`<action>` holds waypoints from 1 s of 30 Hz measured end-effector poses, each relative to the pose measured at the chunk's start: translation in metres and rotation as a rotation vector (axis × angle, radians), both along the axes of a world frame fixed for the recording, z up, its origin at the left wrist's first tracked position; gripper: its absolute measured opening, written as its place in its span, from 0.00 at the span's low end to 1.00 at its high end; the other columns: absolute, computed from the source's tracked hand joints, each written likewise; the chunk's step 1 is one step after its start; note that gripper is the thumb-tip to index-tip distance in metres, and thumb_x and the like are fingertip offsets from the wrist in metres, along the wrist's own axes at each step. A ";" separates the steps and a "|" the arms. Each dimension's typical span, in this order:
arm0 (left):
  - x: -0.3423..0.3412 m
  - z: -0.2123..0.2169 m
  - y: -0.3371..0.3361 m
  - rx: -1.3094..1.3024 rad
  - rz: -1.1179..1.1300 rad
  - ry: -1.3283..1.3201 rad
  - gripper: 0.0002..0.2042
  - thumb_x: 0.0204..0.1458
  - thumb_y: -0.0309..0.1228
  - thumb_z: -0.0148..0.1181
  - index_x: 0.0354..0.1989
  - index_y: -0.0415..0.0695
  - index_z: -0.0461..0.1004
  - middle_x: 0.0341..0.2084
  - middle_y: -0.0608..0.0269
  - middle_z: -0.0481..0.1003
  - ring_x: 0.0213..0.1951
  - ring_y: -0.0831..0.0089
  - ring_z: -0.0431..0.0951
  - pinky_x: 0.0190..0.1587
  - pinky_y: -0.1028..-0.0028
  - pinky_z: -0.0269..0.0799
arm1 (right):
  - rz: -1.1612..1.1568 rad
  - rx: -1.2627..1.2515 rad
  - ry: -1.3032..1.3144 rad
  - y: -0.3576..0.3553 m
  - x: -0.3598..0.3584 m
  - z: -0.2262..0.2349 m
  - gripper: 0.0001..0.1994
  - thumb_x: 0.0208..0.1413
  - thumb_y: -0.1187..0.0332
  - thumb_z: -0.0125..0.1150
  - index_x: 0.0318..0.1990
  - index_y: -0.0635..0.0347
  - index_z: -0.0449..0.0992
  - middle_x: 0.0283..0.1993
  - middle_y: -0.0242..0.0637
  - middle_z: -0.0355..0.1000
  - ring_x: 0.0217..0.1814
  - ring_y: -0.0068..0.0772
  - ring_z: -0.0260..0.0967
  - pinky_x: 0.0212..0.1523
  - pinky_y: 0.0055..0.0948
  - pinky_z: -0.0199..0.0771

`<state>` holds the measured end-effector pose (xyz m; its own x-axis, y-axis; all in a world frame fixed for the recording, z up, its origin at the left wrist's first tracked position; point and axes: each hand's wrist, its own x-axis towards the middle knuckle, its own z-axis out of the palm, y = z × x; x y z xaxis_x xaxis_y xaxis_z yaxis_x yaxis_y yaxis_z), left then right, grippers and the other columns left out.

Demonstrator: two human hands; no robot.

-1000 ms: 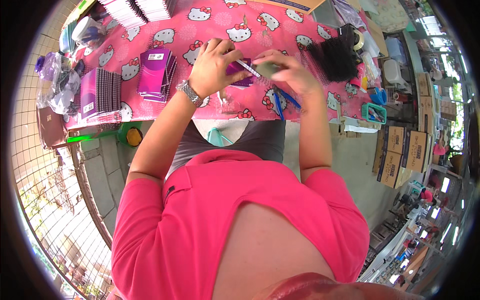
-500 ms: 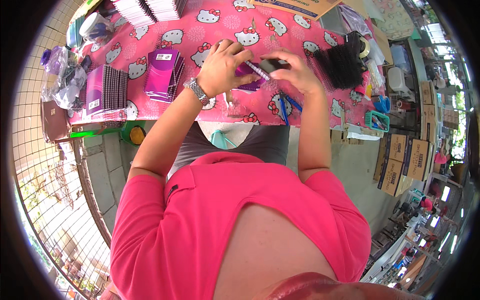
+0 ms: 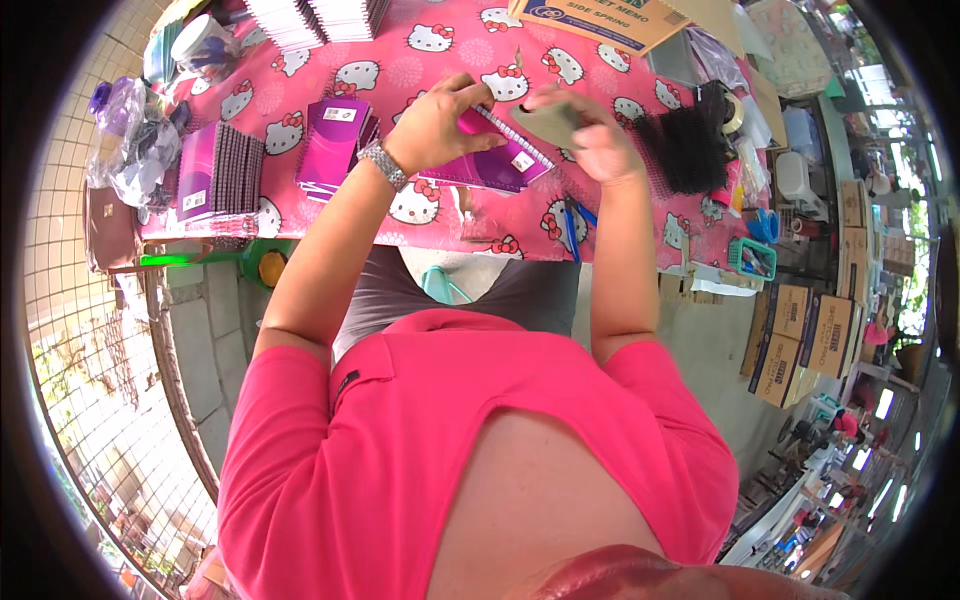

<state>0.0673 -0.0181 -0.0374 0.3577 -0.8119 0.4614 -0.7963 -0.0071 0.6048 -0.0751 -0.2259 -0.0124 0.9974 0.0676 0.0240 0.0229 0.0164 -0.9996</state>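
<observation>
Two hands over pink cartoon-cat tablecloth (image 3: 300, 90), left hand (image 3: 440, 120) clamped on purple notebook (image 3: 490, 165), right hand (image 3: 590, 135) seemingly pinching card (image 3: 548, 122)

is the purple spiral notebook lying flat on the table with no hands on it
No, the left hand grips the purple spiral notebook at its top edge, while the right hand holds a flat tan piece beside it.
</observation>
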 end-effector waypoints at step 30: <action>-0.032 -0.024 0.018 -0.097 0.308 0.175 0.12 0.54 0.31 0.66 0.43 0.39 0.76 0.31 0.51 0.79 0.29 0.65 0.83 0.30 0.71 0.79 | -0.695 -0.805 -0.269 0.136 -0.077 -0.029 0.29 0.46 0.67 0.70 0.58 0.61 0.71 0.52 0.46 0.69 0.54 0.48 0.67 0.55 0.41 0.67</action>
<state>0.0356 -0.0001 -0.0618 0.6591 -0.6089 0.4414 -0.6503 -0.1666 0.7412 -0.1517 -0.0897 -0.0411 0.7924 -0.4144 0.4476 -0.0065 -0.7396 -0.6731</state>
